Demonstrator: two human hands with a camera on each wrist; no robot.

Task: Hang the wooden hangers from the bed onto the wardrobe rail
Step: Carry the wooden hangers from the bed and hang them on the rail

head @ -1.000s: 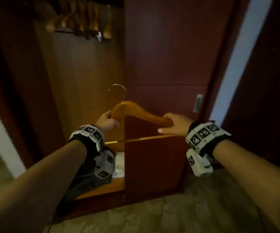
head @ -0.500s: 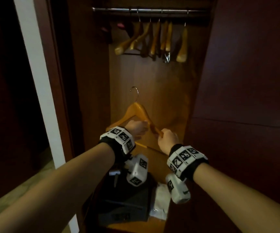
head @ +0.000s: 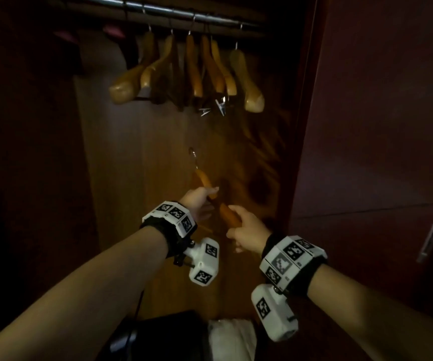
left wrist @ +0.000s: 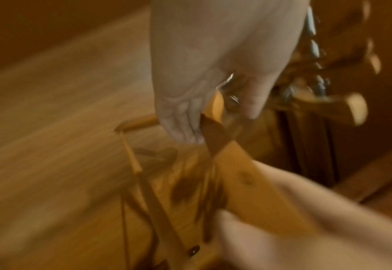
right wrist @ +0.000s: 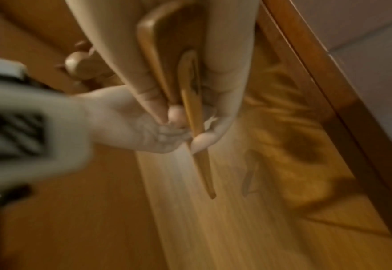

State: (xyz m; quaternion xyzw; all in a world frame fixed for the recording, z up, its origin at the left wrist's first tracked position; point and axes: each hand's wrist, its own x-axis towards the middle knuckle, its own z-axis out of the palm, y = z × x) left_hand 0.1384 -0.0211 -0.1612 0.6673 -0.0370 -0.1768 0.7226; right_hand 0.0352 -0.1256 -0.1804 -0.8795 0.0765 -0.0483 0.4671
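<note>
I hold one wooden hanger (head: pixel 205 179) edge-on inside the open wardrobe, its metal hook (head: pixel 192 154) pointing up toward the rail (head: pixel 173 12). My left hand (head: pixel 201 200) grips the hanger near its neck. My right hand (head: pixel 245 231) grips the nearer arm of the hanger (right wrist: pixel 191 102). In the left wrist view the hanger (left wrist: pixel 215 109) passes through my left hand (left wrist: pixel 213 76), with its lower bar trailing down. Several wooden hangers (head: pixel 197 66) hang on the rail well above the held one.
The dark red wardrobe door (head: pixel 382 142) with a metal handle (head: pixel 427 243) stands close on the right. A black box (head: pixel 158 334) and a white bag (head: pixel 232 337) lie on the wardrobe floor below my wrists. Metal clips (head: pixel 214 108) dangle from one hung hanger.
The view has swung left and up from the shut door into the open wardrobe. The hanger has turned from face-on to edge-on and moved further in; both hands kept their hold.
</note>
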